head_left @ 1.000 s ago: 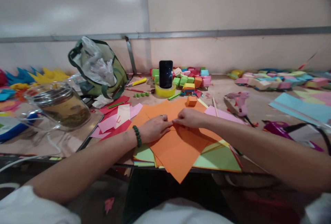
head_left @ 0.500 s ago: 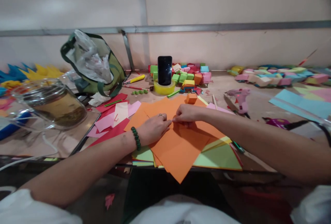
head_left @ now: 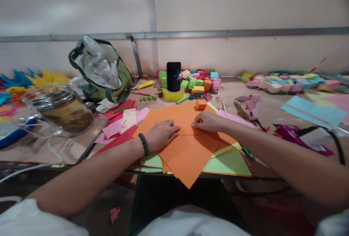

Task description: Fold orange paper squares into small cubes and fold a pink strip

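Orange paper (head_left: 188, 156) lies in front of me over a stack of coloured sheets, with a horizontal fold or edge between my hands. My left hand (head_left: 163, 134), with a ring and a green bead bracelet, rests on its left part, fingers stretched out flat. My right hand (head_left: 205, 122) is on the right part of the paper, its fingers curled together at the folded edge; what they pinch is too small to make out. Just beyond that hand sits a small orange paper box (head_left: 201, 104). Green sheets (head_left: 229, 164) stick out beneath the orange paper.
A phone (head_left: 173, 76) stands on a yellow tape roll (head_left: 173, 94), with colourful paper blocks (head_left: 192, 83) behind. At left are a glass jar (head_left: 65, 112) and a green bag (head_left: 122, 79). Right are a pink glue gun (head_left: 252, 106), a purple tool (head_left: 291, 136) and blue paper (head_left: 311, 110).
My right hand has moved right along the orange paper, away from my left hand. My left hand has stayed nearly in place, pressing flatter. The view has shifted slightly.
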`<move>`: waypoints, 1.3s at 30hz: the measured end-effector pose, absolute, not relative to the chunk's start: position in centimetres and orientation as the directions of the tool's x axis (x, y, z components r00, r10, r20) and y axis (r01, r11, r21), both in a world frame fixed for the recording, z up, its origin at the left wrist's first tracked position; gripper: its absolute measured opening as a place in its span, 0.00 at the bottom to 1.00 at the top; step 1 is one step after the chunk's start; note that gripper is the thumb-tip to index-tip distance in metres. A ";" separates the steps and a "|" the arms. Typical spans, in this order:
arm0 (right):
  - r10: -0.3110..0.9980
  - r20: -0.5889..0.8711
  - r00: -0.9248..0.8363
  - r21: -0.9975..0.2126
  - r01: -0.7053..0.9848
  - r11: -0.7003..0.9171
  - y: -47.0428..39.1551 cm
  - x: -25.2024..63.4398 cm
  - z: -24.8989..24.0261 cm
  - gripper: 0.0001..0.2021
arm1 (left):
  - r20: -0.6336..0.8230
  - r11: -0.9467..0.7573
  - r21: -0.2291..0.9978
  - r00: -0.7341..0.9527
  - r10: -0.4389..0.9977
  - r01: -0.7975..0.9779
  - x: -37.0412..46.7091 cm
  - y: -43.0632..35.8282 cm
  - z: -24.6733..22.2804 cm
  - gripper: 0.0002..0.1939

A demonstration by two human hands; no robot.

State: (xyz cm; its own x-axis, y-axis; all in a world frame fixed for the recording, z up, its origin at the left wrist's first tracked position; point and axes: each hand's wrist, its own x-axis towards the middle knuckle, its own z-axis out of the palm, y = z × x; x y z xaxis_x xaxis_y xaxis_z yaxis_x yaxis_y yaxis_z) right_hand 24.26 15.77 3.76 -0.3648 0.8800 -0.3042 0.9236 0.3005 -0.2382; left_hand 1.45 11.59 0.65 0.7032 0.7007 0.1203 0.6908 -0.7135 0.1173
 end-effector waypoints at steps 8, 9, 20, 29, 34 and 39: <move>0.892 -0.342 -0.296 -0.176 0.953 0.249 15.9 24.4 4.0 0.24 | 0.129 -0.689 0.106 0.678 0.724 0.717 1.3 11.3 0.9 0.15; 0.894 -0.340 -0.291 -0.172 0.954 0.245 15.9 24.5 3.9 0.24 | 0.124 -0.684 0.077 0.673 0.729 0.726 1.3 11.1 1.0 0.15; 0.884 -0.369 -0.288 -0.199 0.953 0.228 15.8 24.8 4.0 0.27 | 0.120 -0.638 -0.109 0.647 0.753 0.762 0.9 10.2 1.5 0.18; 0.895 -0.358 -0.265 -0.162 0.962 0.220 15.8 24.5 4.0 0.28 | 0.249 -0.715 0.075 0.681 0.689 0.695 0.0 11.4 0.8 0.17; 0.898 -0.354 -0.262 -0.179 0.961 0.210 15.7 25.3 3.9 0.24 | 0.233 -0.675 0.193 0.635 0.737 0.712 0.0 11.8 0.6 0.17; 0.897 -0.355 -0.263 -0.181 0.961 0.211 15.8 26.1 3.6 0.23 | 0.201 -0.623 0.374 0.596 0.777 0.687 -0.5 12.5 0.3 0.17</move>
